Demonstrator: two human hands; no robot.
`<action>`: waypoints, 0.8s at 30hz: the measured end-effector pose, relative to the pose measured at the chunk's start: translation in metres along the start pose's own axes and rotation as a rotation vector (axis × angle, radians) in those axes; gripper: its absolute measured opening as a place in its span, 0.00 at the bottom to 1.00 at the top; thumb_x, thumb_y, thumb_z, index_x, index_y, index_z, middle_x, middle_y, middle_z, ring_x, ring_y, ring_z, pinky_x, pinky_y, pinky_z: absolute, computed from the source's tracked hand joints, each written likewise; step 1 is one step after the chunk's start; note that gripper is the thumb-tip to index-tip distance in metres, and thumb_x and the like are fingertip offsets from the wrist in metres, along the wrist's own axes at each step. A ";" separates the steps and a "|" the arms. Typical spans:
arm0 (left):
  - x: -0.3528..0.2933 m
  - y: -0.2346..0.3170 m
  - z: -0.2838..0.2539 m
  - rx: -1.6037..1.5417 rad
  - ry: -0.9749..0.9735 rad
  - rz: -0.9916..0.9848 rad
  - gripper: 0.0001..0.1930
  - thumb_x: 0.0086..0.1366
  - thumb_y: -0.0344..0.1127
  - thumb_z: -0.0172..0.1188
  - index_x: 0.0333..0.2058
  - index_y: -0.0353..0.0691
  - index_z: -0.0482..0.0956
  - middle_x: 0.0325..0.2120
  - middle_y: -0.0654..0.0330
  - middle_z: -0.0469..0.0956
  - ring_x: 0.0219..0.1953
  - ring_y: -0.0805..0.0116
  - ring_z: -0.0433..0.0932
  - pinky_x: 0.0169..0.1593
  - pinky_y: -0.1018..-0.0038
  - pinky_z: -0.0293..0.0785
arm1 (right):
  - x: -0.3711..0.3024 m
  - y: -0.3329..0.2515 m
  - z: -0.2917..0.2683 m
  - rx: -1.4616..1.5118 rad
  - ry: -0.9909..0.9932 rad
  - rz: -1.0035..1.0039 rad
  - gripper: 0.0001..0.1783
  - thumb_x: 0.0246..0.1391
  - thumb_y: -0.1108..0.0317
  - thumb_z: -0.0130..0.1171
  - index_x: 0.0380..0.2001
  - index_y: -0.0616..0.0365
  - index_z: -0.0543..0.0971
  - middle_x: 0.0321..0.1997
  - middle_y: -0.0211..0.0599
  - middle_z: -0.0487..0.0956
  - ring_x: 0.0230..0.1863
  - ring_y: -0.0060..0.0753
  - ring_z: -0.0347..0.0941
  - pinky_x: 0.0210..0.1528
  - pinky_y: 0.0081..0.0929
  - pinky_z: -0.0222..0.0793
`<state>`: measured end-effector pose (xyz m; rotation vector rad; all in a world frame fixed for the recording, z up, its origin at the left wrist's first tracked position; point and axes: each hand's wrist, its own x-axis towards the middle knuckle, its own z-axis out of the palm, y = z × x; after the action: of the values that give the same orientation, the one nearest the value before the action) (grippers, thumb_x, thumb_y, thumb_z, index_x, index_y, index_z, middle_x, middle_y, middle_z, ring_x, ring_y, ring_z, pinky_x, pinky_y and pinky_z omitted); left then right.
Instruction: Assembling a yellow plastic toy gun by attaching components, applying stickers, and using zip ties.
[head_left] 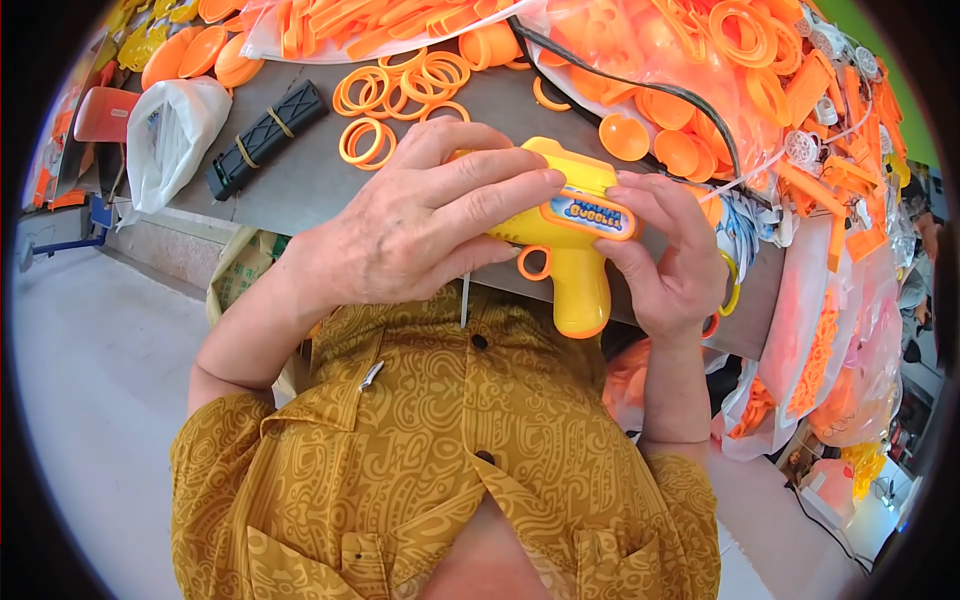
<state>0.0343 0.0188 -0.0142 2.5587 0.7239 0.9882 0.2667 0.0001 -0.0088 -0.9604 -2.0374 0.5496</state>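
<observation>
A yellow toy bubble gun [580, 285] with orange trim and a blue label on its side is held up in front of my body, its grip pointing down. My left hand [425, 215] wraps over the front part of the gun, fingers on top and thumb below, hiding much of the barrel. At the gun's other end my right hand [672, 250] pinches the labelled rear part between thumb and fingers. Below the barrel an orange ring-shaped trigger [534, 263] shows. A thin white rod [465, 300] hangs down under my left hand.
On the grey table [330, 190] lie several loose orange rings [405, 85]. A black ribbed bar with bands [265, 140] and a white plastic bag [172, 145] are at the left. Bags of orange parts [690, 90] crowd the back and right, with a black cable across them.
</observation>
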 end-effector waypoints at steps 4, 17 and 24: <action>0.000 -0.001 0.000 0.005 -0.012 0.001 0.28 0.46 0.37 0.61 0.48 0.39 0.67 0.42 0.59 0.69 0.42 0.59 0.67 0.44 0.64 0.64 | 0.003 0.004 0.000 0.049 0.078 -0.029 0.27 0.32 0.76 0.65 0.41 0.64 0.71 0.35 0.41 0.77 0.37 0.37 0.74 0.40 0.29 0.67; -0.001 -0.001 -0.001 0.017 -0.042 0.021 0.23 0.50 0.37 0.58 0.46 0.37 0.70 0.43 0.55 0.69 0.43 0.55 0.66 0.46 0.64 0.64 | 0.004 0.001 -0.006 -0.027 -0.079 -0.050 0.28 0.40 0.78 0.59 0.48 0.67 0.64 0.37 0.42 0.77 0.45 0.38 0.71 0.51 0.33 0.62; 0.000 0.004 0.001 0.078 -0.053 0.017 0.20 0.49 0.34 0.58 0.44 0.50 0.74 0.43 0.58 0.67 0.42 0.56 0.66 0.44 0.65 0.66 | 0.000 0.001 0.004 -0.028 -0.022 -0.044 0.27 0.41 0.78 0.58 0.48 0.68 0.64 0.39 0.43 0.76 0.47 0.40 0.70 0.53 0.34 0.60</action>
<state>0.0364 0.0150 -0.0129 2.6510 0.7412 0.9102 0.2644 0.0005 -0.0118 -0.9274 -2.0857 0.5114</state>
